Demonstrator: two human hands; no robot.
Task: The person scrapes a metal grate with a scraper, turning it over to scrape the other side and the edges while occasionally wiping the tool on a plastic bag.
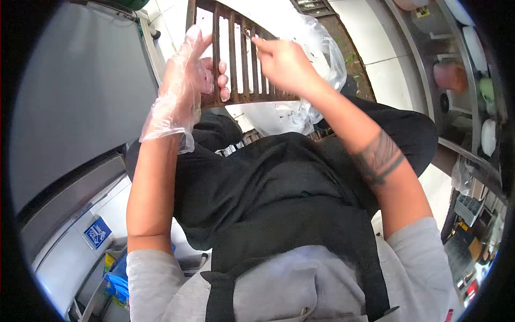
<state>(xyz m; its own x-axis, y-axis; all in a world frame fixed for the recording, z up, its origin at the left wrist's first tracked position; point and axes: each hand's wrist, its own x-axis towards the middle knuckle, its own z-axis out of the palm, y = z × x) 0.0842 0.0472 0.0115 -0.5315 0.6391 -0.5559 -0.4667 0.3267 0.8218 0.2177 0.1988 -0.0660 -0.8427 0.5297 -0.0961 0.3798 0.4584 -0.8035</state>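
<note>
A crinkly-gloved left hand point(194, 67) holds a rough, slatted brown grate point(234, 56).

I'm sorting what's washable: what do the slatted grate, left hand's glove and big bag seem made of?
Slatted grate: probably metal, perhaps cast iron; rough, matte, rusty brown. Glove: apparently thin clear plastic, with shiny, see-through wrinkles. Big bag: likely translucent plastic film, given glossy creases.

A blue label point(97, 233) on a white surface point(116, 213) appears to read "ROYAL".
</note>
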